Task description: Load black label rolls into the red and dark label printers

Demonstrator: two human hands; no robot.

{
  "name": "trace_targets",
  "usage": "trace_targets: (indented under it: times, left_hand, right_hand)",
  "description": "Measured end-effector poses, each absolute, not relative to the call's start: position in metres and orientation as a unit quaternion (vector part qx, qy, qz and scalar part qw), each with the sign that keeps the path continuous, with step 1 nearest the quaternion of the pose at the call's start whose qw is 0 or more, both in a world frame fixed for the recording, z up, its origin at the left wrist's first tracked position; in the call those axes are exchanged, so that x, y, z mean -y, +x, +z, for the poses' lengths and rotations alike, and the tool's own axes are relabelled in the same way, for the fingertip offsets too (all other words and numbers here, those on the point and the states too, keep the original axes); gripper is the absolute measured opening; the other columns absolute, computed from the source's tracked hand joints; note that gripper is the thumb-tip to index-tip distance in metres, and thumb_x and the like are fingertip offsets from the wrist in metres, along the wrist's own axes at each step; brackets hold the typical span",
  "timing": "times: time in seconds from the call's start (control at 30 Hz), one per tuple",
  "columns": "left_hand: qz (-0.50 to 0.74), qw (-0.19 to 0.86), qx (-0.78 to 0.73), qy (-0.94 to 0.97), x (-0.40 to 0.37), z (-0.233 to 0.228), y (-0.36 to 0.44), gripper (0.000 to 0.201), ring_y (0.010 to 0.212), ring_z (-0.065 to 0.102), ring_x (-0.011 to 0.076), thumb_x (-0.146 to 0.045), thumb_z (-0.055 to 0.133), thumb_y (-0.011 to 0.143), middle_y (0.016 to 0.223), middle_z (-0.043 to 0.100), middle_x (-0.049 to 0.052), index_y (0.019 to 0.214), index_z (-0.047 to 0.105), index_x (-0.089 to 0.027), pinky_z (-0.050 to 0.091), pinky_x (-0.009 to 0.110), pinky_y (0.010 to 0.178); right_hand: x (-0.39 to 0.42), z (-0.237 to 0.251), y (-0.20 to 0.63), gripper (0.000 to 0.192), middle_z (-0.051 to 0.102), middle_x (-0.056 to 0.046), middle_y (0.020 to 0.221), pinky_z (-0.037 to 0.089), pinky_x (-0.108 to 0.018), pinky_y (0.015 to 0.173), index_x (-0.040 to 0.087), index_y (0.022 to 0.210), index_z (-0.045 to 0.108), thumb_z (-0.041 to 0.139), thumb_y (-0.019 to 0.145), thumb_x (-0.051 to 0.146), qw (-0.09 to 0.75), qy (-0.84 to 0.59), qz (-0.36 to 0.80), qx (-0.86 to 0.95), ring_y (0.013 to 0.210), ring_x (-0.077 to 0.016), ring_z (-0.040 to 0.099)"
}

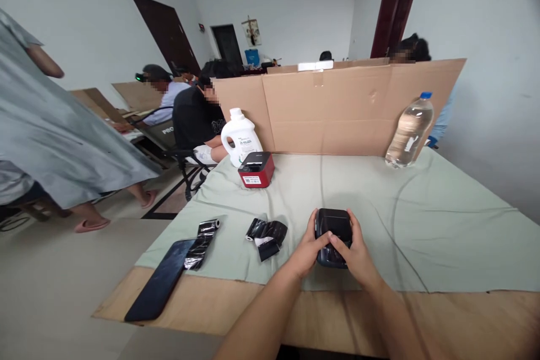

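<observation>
Both my hands hold a small black box-shaped device (333,227) that rests on the pale green cloth (442,219) near the table's front edge. My left hand (307,250) wraps its left side with the thumb on top. My right hand (356,252) wraps its right side, thumb also on top. To the left of the device lie a black ribbon roll, partly unwound (266,233), and a second crumpled black ribbon strip (202,242).
A black phone (158,287) lies at the front left on the bare wooden tabletop (464,320). A red and black label printer (256,169), a white jug (241,136) and a water bottle (409,130) stand by a cardboard screen (337,107). Other people sit and stand at left.
</observation>
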State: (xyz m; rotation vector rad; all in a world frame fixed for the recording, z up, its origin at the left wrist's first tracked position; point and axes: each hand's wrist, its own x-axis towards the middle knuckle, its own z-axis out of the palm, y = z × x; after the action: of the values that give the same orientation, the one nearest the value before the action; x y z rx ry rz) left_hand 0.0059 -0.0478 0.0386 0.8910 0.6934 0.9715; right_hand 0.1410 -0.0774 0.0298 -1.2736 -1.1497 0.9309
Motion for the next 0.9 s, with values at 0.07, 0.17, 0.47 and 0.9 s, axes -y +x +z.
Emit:
trace_targets:
  times: [0.07, 0.17, 0.47, 0.9]
  left_hand:
    - [0.425, 0.742, -0.316, 0.411, 0.046, 0.037, 0.003, 0.088, 0.135, 0.038, 0.0255, -0.037, 0.072, 0.076, 0.151, 0.035, 0.008, 0.148, 0.022, -0.028, 0.032, 0.036, 0.11]
    - [0.39, 0.772, -0.306, 0.398, 0.043, 0.036, -0.002, 0.081, 0.125, 0.049, 0.0253, -0.04, 0.066, 0.079, 0.144, 0.044, 0.01, 0.147, 0.025, -0.027, 0.043, 0.034, 0.098]
    - [0.328, 0.795, -0.318, 0.399, 0.03, 0.033, -0.017, 0.068, 0.054, 0.057, 0.0107, -0.032, 0.064, 0.076, 0.067, 0.058, -0.004, 0.138, 0.038, -0.028, 0.044, 0.021, 0.056]
    - [0.379, 0.759, -0.322, 0.421, 0.017, 0.014, -0.014, 0.066, 0.045, 0.049, 0.0064, -0.032, 0.065, 0.074, 0.058, 0.049, -0.009, 0.134, 0.037, -0.025, 0.042, 0.018, 0.049]
  right_hand:
    - [0.078, 0.027, 0.143, 0.086, 0.041, -0.012, 0.146, 0.039, -0.045, 0.107, 0.025, 0.146, 0.022, 0.065, 0.076, 0.05, 0.555, -0.544, 0.401, 0.485, 0.13, -0.0259, 0.045]
    - [0.078, 0.023, 0.147, 0.086, 0.042, -0.011, 0.145, 0.039, -0.046, 0.106, 0.026, 0.147, 0.022, 0.065, 0.076, 0.049, 0.551, -0.544, 0.41, 0.482, 0.128, -0.0254, 0.047]
    - [0.082, 0.023, 0.152, 0.083, 0.044, -0.01, 0.143, 0.041, -0.045, 0.104, 0.029, 0.146, 0.023, 0.065, 0.076, 0.045, 0.542, -0.553, 0.431, 0.464, 0.127, -0.0252, 0.048]
    - [0.069, 0.014, 0.152, 0.095, 0.034, -0.008, 0.15, 0.025, -0.046, 0.114, 0.027, 0.149, 0.013, 0.068, 0.073, 0.042, 0.536, -0.521, 0.446, 0.493, 0.136, -0.0248, 0.036]
